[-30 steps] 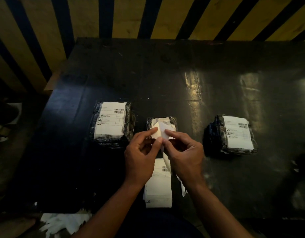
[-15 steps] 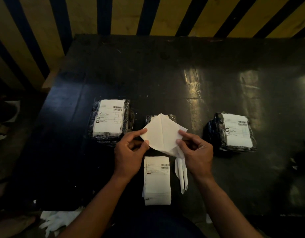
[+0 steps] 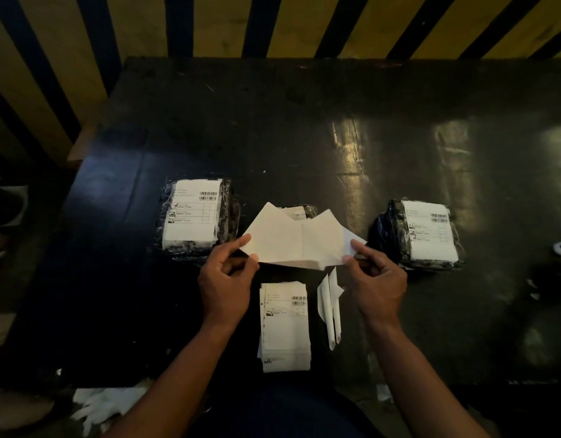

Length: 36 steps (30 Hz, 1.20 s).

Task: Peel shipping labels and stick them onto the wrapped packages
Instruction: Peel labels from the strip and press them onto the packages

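My left hand (image 3: 224, 284) pinches the left corner of a white label sheet (image 3: 293, 240), and my right hand (image 3: 375, 279) pinches its right corner. The sheet is spread wide between them, blank side toward me, above a small wrapped package (image 3: 301, 210) that is mostly hidden. A labelled package (image 3: 195, 218) lies to the left and another labelled package (image 3: 422, 235) to the right. A stack of printed labels (image 3: 285, 327) sits on the dark table (image 3: 272, 137) between my forearms.
Narrow strips of peeled backing paper (image 3: 331, 308) lie right of the label stack. White paper scraps (image 3: 96, 406) are on the floor below the table's near left edge. A yellow and black striped wall (image 3: 209, 23) stands behind the table.
My hands have drawn apart, and the folded sheet has opened out from a small pinched piece into a wide spread one. The packages and the label stack have stayed put.
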Tool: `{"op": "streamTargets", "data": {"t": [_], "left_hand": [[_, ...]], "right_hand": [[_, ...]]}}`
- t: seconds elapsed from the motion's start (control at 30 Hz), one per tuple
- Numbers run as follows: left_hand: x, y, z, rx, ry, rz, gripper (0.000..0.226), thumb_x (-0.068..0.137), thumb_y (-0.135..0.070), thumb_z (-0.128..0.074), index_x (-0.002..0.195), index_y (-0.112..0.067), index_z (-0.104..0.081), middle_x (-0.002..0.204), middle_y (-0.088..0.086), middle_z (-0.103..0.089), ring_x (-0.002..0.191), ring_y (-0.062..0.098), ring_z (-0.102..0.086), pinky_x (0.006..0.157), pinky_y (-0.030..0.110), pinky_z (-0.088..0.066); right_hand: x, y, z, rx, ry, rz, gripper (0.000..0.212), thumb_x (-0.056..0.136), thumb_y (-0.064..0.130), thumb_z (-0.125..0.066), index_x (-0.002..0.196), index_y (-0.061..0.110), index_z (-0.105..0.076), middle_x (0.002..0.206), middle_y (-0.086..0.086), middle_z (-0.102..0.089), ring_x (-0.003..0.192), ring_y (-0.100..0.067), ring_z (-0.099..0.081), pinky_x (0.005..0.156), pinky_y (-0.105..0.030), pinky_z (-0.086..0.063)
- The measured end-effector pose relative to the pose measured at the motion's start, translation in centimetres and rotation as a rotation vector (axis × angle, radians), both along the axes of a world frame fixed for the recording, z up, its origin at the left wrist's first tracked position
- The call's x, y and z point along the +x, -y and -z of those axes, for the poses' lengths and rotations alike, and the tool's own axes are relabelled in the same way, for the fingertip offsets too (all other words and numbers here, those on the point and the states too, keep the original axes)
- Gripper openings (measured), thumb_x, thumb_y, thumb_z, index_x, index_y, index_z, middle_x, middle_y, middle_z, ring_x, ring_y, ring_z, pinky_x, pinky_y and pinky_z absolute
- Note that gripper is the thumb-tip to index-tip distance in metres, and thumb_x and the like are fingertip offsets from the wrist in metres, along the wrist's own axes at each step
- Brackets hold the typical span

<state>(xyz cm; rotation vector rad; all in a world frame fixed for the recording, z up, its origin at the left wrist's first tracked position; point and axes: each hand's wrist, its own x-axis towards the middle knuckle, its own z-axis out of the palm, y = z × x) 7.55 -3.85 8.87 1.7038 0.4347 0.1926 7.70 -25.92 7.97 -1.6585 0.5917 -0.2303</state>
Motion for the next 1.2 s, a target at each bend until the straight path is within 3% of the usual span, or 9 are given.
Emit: {"op": "streamTargets", "data": {"t": [0.17, 0.47, 0.67, 0.83, 0.97, 1.07, 1.2], "left_hand": [[0.1, 0.3, 0.0, 0.0, 0.023, -0.024, 0.039, 0.09, 0.0, -0.074, 0.119, -0.025, -0.073, 0.117, 0.004, -0.073, 0.09, 0.012, -0.075, 0.08, 0.023, -0.061], [0.2, 0.8, -0.2, -0.016, 0.051, -0.055, 0.041, 0.09, 0.001, -0.073, 0.119, -0.027, -0.072, 0.116, 0.0, -0.073, 0.09, 0.009, -0.075, 0.078, 0.018, -0.059], [0.2, 0.9, -0.4, -0.004, 0.067, -0.045, 0.041, 0.09, 0.001, -0.073, 0.119, -0.027, -0.071, 0.119, 0.0, -0.072, 0.094, 0.004, -0.074, 0.079, 0.019, -0.06], [0.2, 0.6, -0.2, 0.011, 0.064, -0.048, 0.04, 0.09, 0.0, -0.073, 0.121, -0.026, -0.071, 0.118, -0.004, -0.071, 0.094, 0.005, -0.074, 0.081, 0.027, -0.062], [0.3, 0.2, -0.1, 0.019, 0.061, -0.049, 0.04, 0.09, 0.001, -0.072, 0.121, -0.023, -0.072, 0.114, -0.02, -0.067, 0.093, 0.004, -0.073, 0.081, 0.027, -0.062], [0.5, -0.1, 0.0, 0.035, 0.052, -0.049, 0.04, 0.09, 0.0, -0.073, 0.121, -0.025, -0.073, 0.114, -0.02, -0.067, 0.094, 0.007, -0.073, 0.082, 0.031, -0.063], [0.8, -1.1, 0.2, 0.068, 0.025, -0.054, 0.039, 0.09, 0.0, -0.073, 0.12, -0.025, -0.074, 0.111, -0.032, -0.065, 0.097, 0.007, -0.073, 0.084, 0.038, -0.064]], "right_hand": [[0.1, 0.7, 0.2, -0.014, 0.041, 0.049, 0.037, 0.085, 0.005, -0.08, 0.118, 0.019, -0.074, 0.092, 0.009, -0.074, 0.082, -0.011, -0.071, 0.076, -0.02, -0.061], [-0.1, 1.9, 0.5, -0.021, 0.049, 0.094, 0.036, 0.086, 0.004, -0.079, 0.12, 0.014, -0.073, 0.104, -0.001, -0.076, 0.094, -0.018, -0.073, 0.084, -0.028, -0.061], [-0.4, 2.4, 0.1, 0.025, 0.065, 0.083, 0.037, 0.087, 0.0, -0.076, 0.122, 0.013, -0.071, 0.098, -0.001, -0.072, 0.083, -0.009, -0.069, 0.057, -0.012, -0.056], [-0.4, 2.8, 0.7, -0.026, 0.051, 0.097, 0.037, 0.086, 0.005, -0.079, 0.121, 0.013, -0.073, 0.101, -0.002, -0.076, 0.092, -0.017, -0.072, 0.082, -0.026, -0.062], [-0.2, 3.0, 0.7, -0.054, 0.052, 0.102, 0.038, 0.086, 0.005, -0.079, 0.123, 0.012, -0.073, 0.102, 0.002, -0.075, 0.092, -0.012, -0.072, 0.081, -0.021, -0.06], [0.0, 3.6, 1.0, -0.062, 0.048, 0.114, 0.037, 0.086, 0.004, -0.079, 0.122, 0.012, -0.073, 0.094, 0.006, -0.074, 0.084, -0.01, -0.069, 0.077, -0.015, -0.057], [0.0, 4.7, 1.4, -0.082, 0.029, 0.136, 0.038, 0.086, 0.005, -0.078, 0.122, 0.014, -0.073, 0.091, 0.016, -0.07, 0.079, 0.003, -0.067, 0.079, -0.015, -0.057]]}}
